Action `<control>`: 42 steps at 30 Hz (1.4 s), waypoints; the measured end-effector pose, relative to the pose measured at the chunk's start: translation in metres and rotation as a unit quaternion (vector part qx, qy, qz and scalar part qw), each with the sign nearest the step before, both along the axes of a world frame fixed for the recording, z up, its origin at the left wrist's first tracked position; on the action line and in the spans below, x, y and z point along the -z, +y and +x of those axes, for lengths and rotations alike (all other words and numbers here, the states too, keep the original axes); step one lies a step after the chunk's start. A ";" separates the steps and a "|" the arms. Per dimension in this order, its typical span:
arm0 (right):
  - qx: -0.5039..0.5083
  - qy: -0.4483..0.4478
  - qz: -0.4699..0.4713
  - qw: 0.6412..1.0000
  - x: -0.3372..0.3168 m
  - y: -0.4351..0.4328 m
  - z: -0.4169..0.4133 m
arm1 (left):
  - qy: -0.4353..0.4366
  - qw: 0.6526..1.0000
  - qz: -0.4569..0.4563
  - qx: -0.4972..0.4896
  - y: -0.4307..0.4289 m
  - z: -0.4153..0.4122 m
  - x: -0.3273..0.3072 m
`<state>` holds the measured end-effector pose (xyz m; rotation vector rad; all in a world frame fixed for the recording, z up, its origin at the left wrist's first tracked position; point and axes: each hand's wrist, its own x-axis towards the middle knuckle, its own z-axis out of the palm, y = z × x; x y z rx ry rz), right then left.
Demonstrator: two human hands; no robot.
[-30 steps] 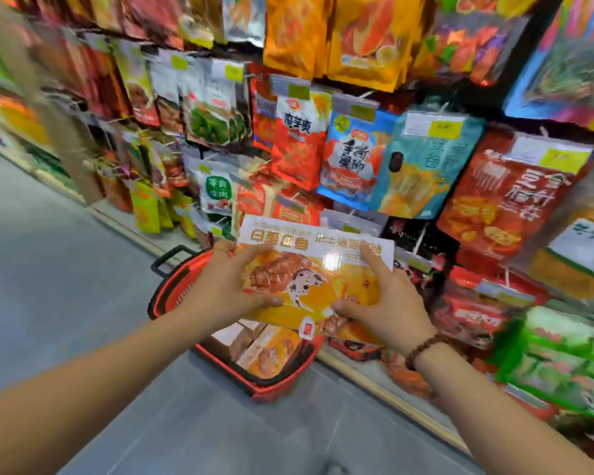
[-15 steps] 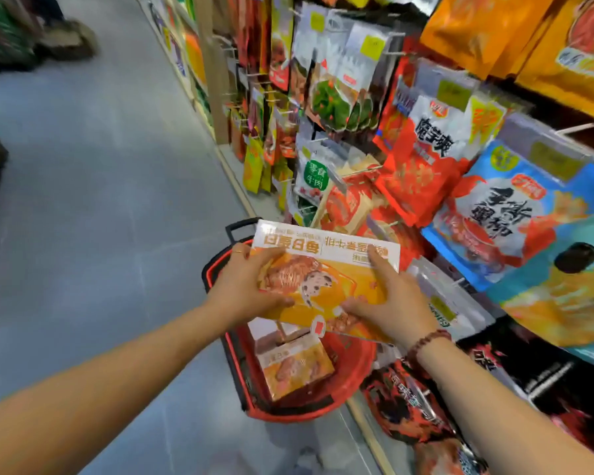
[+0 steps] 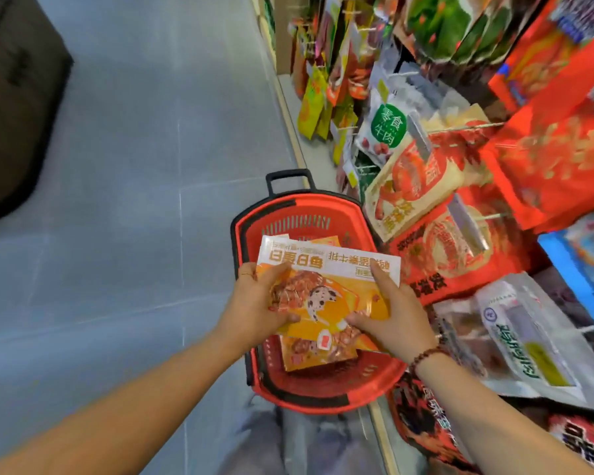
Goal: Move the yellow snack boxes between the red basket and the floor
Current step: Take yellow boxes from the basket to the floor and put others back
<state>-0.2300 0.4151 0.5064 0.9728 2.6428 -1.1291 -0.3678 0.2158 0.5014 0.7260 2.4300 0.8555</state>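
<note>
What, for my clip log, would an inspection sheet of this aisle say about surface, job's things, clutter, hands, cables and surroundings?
Surface: grey tiled floor; the red basket stands on it.
Job's things: one yellow snack box held above the basket; a second box lies inside it.
Clutter: nothing seen.
Hands: left hand and right hand both grip the yellow snack box.
Cables: nothing seen.
Surroundings: hanging snack bags on the right; dark bulky object at upper left.
</note>
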 end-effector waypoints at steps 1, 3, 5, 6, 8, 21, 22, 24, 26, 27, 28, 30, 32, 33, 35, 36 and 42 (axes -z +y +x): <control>-0.010 -0.007 -0.009 1.000 0.016 0.004 0.001 | -0.001 1.000 -0.009 -0.014 0.000 0.007 0.017; -0.027 -0.010 -0.015 0.999 0.052 0.011 0.004 | -0.022 0.998 -0.006 -0.051 0.000 0.022 0.056; -0.045 -0.018 -0.018 0.999 0.090 0.018 0.007 | -0.042 0.996 0.012 -0.081 0.003 0.038 0.098; -0.055 -0.030 -0.018 0.998 0.109 0.021 0.009 | -0.047 0.995 0.011 -0.090 0.004 0.047 0.117; -0.073 -0.054 -0.023 0.996 0.144 0.026 0.014 | -0.066 0.992 0.001 -0.112 0.006 0.063 0.153; -0.092 -0.115 -0.016 0.989 0.301 0.044 0.028 | -0.166 0.972 -0.095 -0.135 0.027 0.088 0.290; -0.095 -0.120 -0.016 0.988 0.310 0.044 0.026 | -0.166 0.972 -0.102 -0.133 0.030 0.086 0.296; -0.095 -0.133 -0.017 0.986 0.325 0.047 0.021 | -0.164 0.972 -0.105 -0.135 0.035 0.082 0.309; -0.094 -0.143 -0.016 0.985 0.338 0.050 0.016 | -0.162 0.971 -0.107 -0.141 0.039 0.080 0.323; -0.096 -0.145 -0.013 0.985 0.344 0.051 0.014 | -0.160 0.970 -0.113 -0.142 0.040 0.080 0.329; -0.098 -0.148 -0.009 0.984 0.348 0.051 0.012 | -0.159 0.970 -0.120 -0.140 0.041 0.079 0.336; -0.107 -0.159 -0.007 0.982 0.357 0.053 0.009 | -0.163 0.968 -0.137 -0.130 0.041 0.080 0.347; -0.113 -0.167 -0.005 0.980 0.363 0.054 0.007 | -0.158 0.968 -0.159 -0.114 0.042 0.080 0.354; -0.113 -0.169 -0.003 0.979 0.366 0.054 0.006 | -0.154 0.968 -0.169 -0.108 0.042 0.079 0.356; -0.113 -0.169 -0.001 0.979 0.368 0.054 0.006 | -0.148 0.967 -0.182 -0.102 0.043 0.077 0.359; -0.115 -0.167 -0.002 0.979 0.368 0.054 0.007 | -0.148 0.966 -0.184 -0.102 0.042 0.076 0.360; -0.075 -0.122 -0.062 0.988 0.342 0.059 0.011 | -0.080 0.977 -0.158 -0.122 0.042 0.073 0.337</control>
